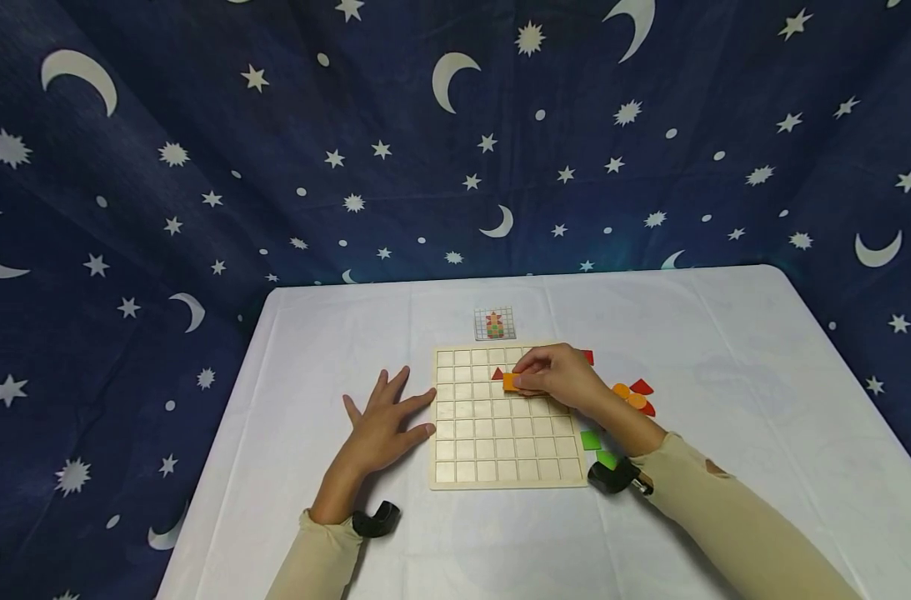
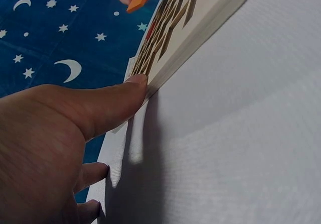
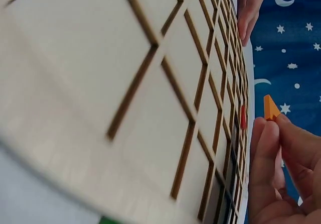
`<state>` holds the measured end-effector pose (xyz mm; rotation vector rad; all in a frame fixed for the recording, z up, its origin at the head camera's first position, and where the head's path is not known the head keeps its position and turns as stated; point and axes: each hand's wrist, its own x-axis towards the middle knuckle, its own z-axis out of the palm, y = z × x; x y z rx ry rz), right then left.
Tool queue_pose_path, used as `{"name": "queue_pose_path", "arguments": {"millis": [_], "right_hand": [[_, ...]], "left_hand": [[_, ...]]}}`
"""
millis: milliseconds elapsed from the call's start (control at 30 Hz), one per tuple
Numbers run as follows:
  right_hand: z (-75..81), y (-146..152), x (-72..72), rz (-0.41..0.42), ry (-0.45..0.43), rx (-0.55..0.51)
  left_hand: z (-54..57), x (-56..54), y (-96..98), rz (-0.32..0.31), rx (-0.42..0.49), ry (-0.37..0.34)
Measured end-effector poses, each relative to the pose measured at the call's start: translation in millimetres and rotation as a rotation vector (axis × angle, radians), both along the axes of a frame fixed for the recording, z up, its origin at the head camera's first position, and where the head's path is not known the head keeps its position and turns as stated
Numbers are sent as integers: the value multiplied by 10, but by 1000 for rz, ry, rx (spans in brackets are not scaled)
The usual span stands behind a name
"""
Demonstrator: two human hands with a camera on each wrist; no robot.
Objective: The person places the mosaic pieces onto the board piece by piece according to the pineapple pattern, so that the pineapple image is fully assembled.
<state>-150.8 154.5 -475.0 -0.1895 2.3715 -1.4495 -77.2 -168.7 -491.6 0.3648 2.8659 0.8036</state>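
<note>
My right hand (image 1: 563, 379) pinches a small orange tile (image 1: 509, 382) between thumb and fingertips, low over the upper middle of a pale wooden grid board (image 1: 483, 450). In the right wrist view the orange tile (image 3: 271, 107) stands tilted, raised off the board. Just left of it in the head view, a red triangle tile (image 1: 498, 374) lies on the grid. My left hand (image 1: 380, 433) is spread at the board's left edge. Its thumb tip rests against the frame in the left wrist view, and its other fingers lie outstretched on the white cloth.
Behind the board lies a small pattern card (image 1: 494, 323) with a coloured figure on a grid. To the right are loose orange round tiles (image 1: 629, 396), red tiles (image 1: 642, 387) and green tiles (image 1: 591, 440). A dark starry curtain (image 1: 395, 125) hangs behind the white table (image 1: 335, 333).
</note>
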Motion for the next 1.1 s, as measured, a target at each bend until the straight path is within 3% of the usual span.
{"name": "queue_pose_path", "arguments": {"millis": [233,1100], "right_hand": [[-57,-107,-14,2,-52,-75],[-90,-239,6,46,202,214]], "left_hand": [[2,7,0,2,10,2],[-3,3,-11,-8,7,18]]}}
